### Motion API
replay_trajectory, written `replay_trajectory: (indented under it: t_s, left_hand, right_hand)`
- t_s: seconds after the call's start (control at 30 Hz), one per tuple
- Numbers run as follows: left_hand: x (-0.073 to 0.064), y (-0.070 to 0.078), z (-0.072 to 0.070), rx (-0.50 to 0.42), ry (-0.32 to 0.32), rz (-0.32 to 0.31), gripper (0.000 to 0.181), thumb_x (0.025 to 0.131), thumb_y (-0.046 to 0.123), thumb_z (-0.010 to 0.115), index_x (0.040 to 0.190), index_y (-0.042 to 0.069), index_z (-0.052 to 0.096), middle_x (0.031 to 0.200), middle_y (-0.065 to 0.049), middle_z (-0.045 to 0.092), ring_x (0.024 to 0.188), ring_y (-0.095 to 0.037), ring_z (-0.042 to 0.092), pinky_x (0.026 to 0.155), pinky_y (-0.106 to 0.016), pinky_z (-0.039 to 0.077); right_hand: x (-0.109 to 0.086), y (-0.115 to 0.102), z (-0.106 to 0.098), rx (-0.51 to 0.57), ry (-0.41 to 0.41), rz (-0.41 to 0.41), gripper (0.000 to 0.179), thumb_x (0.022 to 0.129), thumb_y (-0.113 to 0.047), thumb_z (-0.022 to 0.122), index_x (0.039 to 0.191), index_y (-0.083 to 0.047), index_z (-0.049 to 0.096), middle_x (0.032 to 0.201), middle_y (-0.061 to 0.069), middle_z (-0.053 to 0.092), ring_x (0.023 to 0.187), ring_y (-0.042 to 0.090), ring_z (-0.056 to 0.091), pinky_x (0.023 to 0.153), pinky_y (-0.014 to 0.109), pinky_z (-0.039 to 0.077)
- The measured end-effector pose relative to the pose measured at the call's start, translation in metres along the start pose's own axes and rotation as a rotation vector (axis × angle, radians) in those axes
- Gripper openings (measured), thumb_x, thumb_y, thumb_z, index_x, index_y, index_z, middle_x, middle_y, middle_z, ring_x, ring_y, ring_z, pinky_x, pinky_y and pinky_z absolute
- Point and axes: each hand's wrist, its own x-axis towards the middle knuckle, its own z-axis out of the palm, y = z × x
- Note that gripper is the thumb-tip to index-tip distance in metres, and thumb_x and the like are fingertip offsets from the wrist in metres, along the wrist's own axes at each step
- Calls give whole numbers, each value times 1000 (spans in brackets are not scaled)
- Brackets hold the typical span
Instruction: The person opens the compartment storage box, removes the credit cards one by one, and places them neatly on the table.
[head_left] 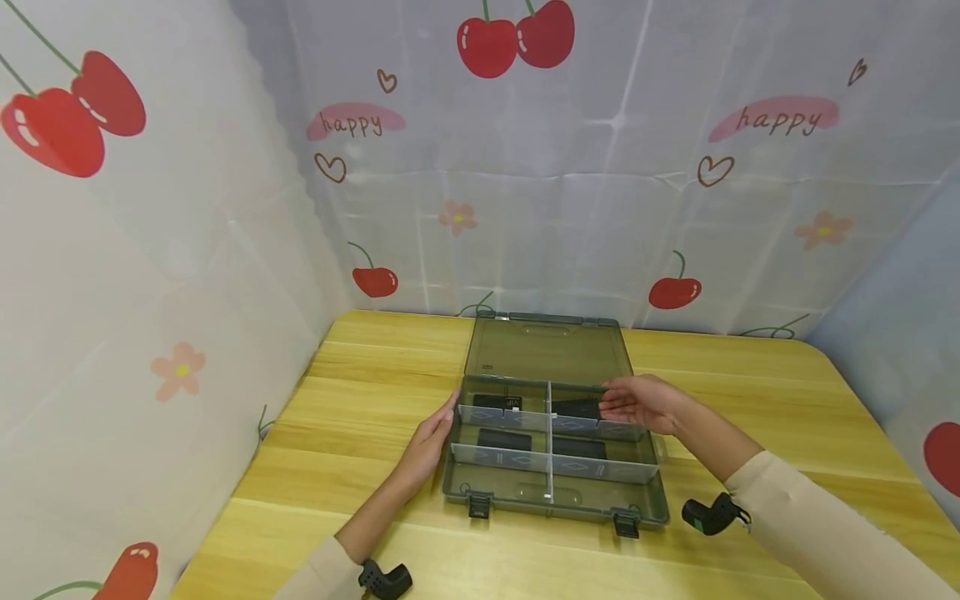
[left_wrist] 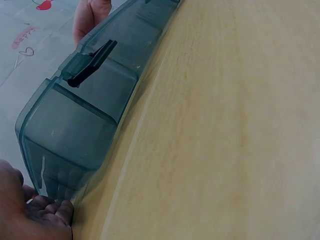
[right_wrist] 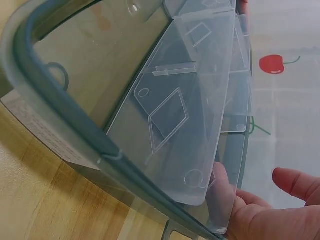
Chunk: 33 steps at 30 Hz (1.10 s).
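A translucent grey-green divided plastic box lies on the table with its lid swung back. Clear dividers part it into compartments. My left hand holds the box's left side, its fingers curled against the lower corner in the left wrist view. Over the back right compartment, my right hand reaches in, fingers at the right end of a flat black piece. Its thumb stands apart from the fingers in the right wrist view. A black piece marked VIP lies in the back left compartment.
Flat black pieces, one on the left and one on the right, lie in the middle row. Two black latches, left and right, hang at the box's front. A cherry-print cloth stands behind the wooden table.
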Motion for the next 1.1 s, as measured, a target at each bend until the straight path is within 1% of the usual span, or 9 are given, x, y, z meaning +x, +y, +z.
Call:
replay_trajectory:
  t_s: [0.2, 0.4, 0.77, 0.93, 1.1]
  left_hand:
    - [0, 1, 0, -4, -8, -1, 52, 113, 32, 34, 159, 9, 30, 165, 0, 27, 153, -22, 19, 125, -42, 15]
    - [0, 0, -1, -6, -9, -1, 52, 113, 33, 33, 159, 9, 30, 165, 0, 26, 153, -23, 18, 125, -43, 15]
    - [1, 2, 0, -5, -4, -3, 51, 113, 32, 34, 159, 10, 31, 165, 0, 27, 153, -22, 19, 125, -42, 15]
    - [1, 1, -1, -6, -4, 6, 52, 113, 32, 34, 159, 8, 31, 165, -3, 27, 153, -24, 19, 125, -44, 15]
    - [1, -1, -1, -5, -14, 17, 53, 113, 32, 33, 159, 6, 30, 165, -5, 26, 153, -27, 18, 125, -47, 14]
  right_hand:
    - [1, 3, -2, -15, -10, -30, 50, 109, -13, 43, 141, 24, 35, 113, 18, 66, 101, 22, 67, 98, 36, 56]
    - [1, 4, -1, -2, -20, -41, 47, 108, -11, 44, 138, 26, 37, 108, 14, 69, 98, 19, 69, 95, 34, 57]
    - [1, 3, -1, 11, -25, -50, 45, 108, -7, 42, 139, 26, 37, 106, 12, 71, 96, 18, 70, 93, 32, 58]
    - [2, 4, 0, -9, -19, -65, 45, 108, -7, 42, 139, 25, 38, 107, 13, 72, 95, 18, 71, 91, 31, 59]
    - [2, 4, 3, -53, -12, -92, 45, 107, -8, 45, 138, 25, 41, 104, 13, 72, 92, 19, 71, 88, 32, 60]
